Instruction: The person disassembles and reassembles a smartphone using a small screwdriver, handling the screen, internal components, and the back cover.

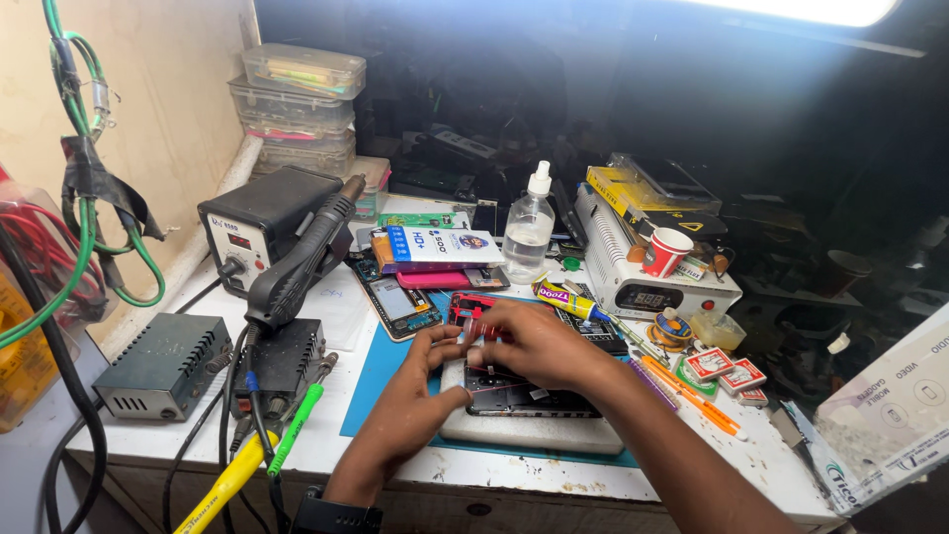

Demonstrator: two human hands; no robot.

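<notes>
Bench: white worktop (390,445) with a blue mat (381,381), crowded with tools.
Phone: opened phone (524,396) lies on a white pad (534,433) at the centre.
Left hand (410,400): at 9 o'clock of the phone, fingers curled onto its top edge.
Right hand (539,341): at 12 o'clock, fingertips pinched on the same edge.
Glue tube (565,297): at 1 o'clock, near.
Hot-air handle (301,262): at 10 o'clock, well apart.

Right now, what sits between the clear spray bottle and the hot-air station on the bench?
Head view: a white-and-blue flat box lies between the spray bottle and the hot-air station, stacked on a pink item; the station's black handpiece leans across nearer the station.
</notes>
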